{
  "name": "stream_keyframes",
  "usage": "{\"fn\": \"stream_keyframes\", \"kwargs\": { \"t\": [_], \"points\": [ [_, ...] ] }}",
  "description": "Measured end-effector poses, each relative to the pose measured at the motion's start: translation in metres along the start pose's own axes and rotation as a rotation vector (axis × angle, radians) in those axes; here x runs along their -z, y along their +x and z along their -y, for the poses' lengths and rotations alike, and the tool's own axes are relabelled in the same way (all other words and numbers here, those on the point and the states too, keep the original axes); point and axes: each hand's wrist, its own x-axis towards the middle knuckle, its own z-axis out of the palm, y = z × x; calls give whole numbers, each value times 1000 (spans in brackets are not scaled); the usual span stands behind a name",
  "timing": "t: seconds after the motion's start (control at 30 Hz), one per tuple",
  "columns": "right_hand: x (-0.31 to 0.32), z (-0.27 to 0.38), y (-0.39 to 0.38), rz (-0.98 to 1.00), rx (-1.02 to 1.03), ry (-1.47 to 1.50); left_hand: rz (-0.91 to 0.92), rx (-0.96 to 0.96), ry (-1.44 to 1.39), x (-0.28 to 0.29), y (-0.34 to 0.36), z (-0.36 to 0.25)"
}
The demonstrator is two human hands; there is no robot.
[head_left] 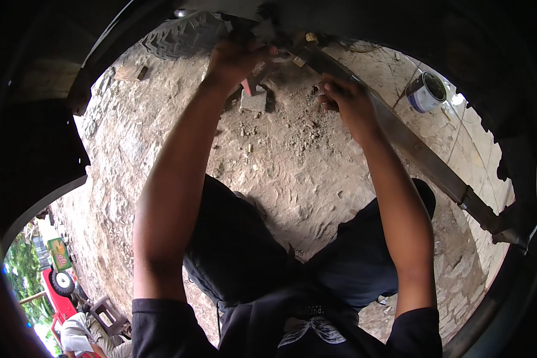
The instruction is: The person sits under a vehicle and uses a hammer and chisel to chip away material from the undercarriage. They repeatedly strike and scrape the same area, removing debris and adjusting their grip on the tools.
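My left hand reaches up to the dark underside above me, its fingers curled at parts too shadowed to make out. Just below it, a red object hangs or stands by a grey block on the ground; I cannot tell whether they touch. My right hand is beside a long dark metal bar that slants down to the right. Its fingers are curled, and whatever they may hold is hidden.
A treaded tyre is at top; a small block lies left on rough ground. An open can stands right. At lower left are a red wheeled machine and a seated person. Dark bodywork surrounds me.
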Motion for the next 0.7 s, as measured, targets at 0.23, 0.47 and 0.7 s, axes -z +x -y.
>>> {"fn": "stream_keyframes", "kwargs": {
  "t": [0.23, 0.47, 0.7],
  "points": [
    [-12, -2, 44, -126, 159, 155, -255, -39, 41, -30, 25, 1],
    [-27, -31, 88, -439, 422, -372, -313, 101, 436, -29, 39, -16],
    [-73, -6, 88, -614, 520, -390, -484, -89, 626, -54, 62, 26]
  ]
}}
